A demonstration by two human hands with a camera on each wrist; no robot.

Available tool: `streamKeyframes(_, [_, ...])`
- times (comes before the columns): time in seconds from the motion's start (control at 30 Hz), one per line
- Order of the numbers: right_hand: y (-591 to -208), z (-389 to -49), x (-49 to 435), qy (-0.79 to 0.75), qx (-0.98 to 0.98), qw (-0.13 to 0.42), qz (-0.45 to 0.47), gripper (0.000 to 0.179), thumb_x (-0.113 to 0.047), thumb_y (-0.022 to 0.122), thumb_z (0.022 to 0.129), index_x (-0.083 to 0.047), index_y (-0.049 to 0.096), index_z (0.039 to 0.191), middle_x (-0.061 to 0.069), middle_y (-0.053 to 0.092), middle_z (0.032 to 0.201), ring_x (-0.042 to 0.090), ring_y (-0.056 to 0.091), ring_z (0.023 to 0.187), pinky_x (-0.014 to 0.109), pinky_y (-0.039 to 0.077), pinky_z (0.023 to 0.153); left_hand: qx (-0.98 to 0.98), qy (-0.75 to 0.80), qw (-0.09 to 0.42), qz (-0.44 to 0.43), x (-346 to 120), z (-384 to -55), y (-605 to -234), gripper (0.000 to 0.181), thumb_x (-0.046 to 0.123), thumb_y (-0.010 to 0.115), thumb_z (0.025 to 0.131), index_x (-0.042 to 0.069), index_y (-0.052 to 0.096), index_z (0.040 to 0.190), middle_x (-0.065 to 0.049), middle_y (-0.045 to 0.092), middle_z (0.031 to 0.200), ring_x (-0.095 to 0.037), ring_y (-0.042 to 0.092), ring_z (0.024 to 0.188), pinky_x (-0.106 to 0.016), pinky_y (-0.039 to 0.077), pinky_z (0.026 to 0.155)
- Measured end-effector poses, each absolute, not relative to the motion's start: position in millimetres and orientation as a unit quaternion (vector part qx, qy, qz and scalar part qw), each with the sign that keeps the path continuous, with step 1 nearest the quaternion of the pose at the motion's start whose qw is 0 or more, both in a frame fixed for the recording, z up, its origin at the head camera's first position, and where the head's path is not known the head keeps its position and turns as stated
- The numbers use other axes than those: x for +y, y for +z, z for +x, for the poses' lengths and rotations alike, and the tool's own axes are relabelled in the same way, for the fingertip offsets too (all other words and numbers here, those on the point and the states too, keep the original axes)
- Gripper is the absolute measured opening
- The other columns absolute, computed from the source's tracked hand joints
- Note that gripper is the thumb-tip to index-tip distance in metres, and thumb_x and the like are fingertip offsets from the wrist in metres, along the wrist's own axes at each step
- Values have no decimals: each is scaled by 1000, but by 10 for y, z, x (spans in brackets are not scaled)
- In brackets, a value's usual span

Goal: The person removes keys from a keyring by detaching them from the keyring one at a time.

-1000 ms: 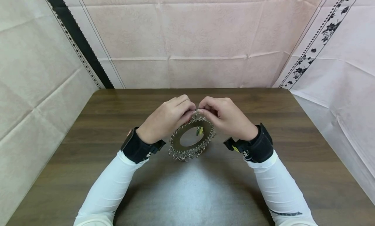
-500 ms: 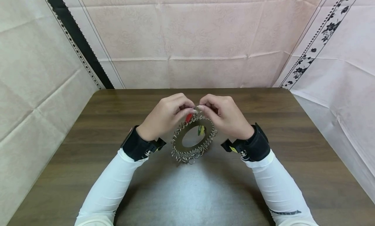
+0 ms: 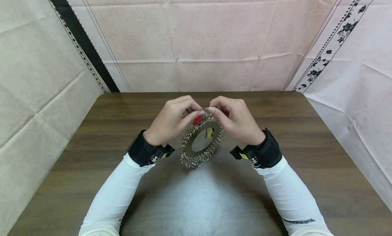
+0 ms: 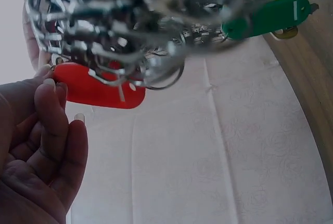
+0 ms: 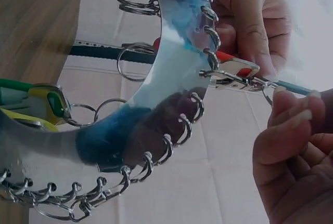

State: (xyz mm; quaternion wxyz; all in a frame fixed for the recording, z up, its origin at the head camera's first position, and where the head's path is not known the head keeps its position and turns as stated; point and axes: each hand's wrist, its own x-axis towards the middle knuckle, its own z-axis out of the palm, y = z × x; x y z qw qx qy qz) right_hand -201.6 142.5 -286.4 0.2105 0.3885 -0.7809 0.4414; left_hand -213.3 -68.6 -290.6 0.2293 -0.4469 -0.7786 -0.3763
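Note:
A flat metal ring plate, hung all round with small split key rings, is held up tilted over the table. My left hand pinches the end of a red key tag at the plate's top edge. Facing it, my right hand pinches a small metal ring between thumb and fingertips, partly hidden by them. A metal clasp joins the plate's edge to that spot. Through the plate's hole show a green key tag and a yellow key tag.
Below lies a brown wood-grain table. Pale cloth hangs behind it, with more cloth on both sides. Each wrist wears a black strap with a small camera, over white sleeves.
Both hands have risen slightly and the plate has swung a little and turned. The red tag, hidden at first, now shows under my left fingertips.

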Motion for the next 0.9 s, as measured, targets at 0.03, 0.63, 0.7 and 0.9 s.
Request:
streamKeyframes(0.03, [-2864, -2015, 1428, 446, -779, 209, 388, 13, -15, 58, 95, -6, 61, 86, -2, 52, 67, 9, 42, 52, 24, 33, 46, -777, -377, 230, -448, -684, -2136, -2906, 9, 15, 64, 91, 7, 66, 87, 3, 60, 81, -5, 53, 71, -21, 46, 61])
streamKeyframes(0.63, [-2887, -1996, 1418, 509, -761, 162, 369, 13, -12, 55, 96, -3, 59, 88, 5, 54, 66, 12, 45, 45, 26, 41, 41, -776, -379, 219, -454, -676, -2144, -2900, 10, 15, 65, 90, 6, 66, 86, 1, 60, 80, -4, 53, 70, -21, 47, 60])
streamKeyframes(0.7, [-2890, -1998, 1419, 510, -760, 162, 369, 12, -12, 55, 96, -3, 59, 88, 5, 53, 66, 12, 45, 45, 26, 41, 41, -775, -379, 221, -454, -679, -2144, -2899, 10, 16, 65, 90, 6, 65, 87, 1, 60, 80, -4, 53, 70, -21, 47, 60])
streamKeyframes(0.9, [-2889, -2001, 1401, 517, -752, 166, 375, 11, -9, 55, 96, -2, 58, 89, 6, 53, 66, 12, 45, 45, 26, 41, 41, -775, -382, 224, -450, -690, -2139, -2903, 10, 16, 65, 90, 6, 66, 87, 1, 60, 80, -5, 53, 72, -22, 47, 62])
